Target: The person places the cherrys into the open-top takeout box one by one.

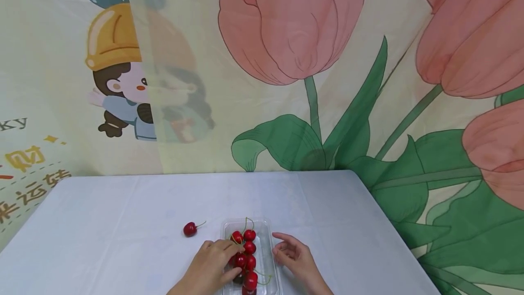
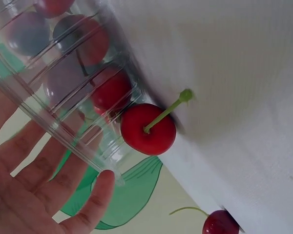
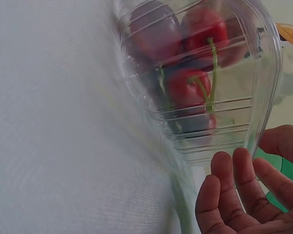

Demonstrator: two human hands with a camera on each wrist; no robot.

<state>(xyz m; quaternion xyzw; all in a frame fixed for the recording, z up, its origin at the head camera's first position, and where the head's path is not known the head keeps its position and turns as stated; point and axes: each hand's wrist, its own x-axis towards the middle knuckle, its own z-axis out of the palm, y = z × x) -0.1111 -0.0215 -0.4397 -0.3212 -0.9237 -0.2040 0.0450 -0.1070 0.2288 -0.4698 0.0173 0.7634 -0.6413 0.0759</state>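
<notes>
A clear plastic container (image 1: 265,254) holds several red cherries (image 1: 250,263), some with green stems. Over its left side reaches my left hand (image 1: 210,263), fingers relaxed above the cherries, nothing visible between them. In the left wrist view a red cherry (image 2: 149,129) with a short green stem lies outside, right against the container wall; the left hand hides it in the head view. My right hand (image 1: 296,258) is beside the container's right wall, fingers loosely bent and holding nothing. Its fingertips (image 3: 241,156) are right at the rim in the right wrist view.
Another dark red cherry (image 1: 190,229) with a thin stem lies on the white tablecloth (image 1: 135,222), left of the container. Behind the table hangs a printed cloth (image 1: 196,35) with large pink tulips and a cartoon figure.
</notes>
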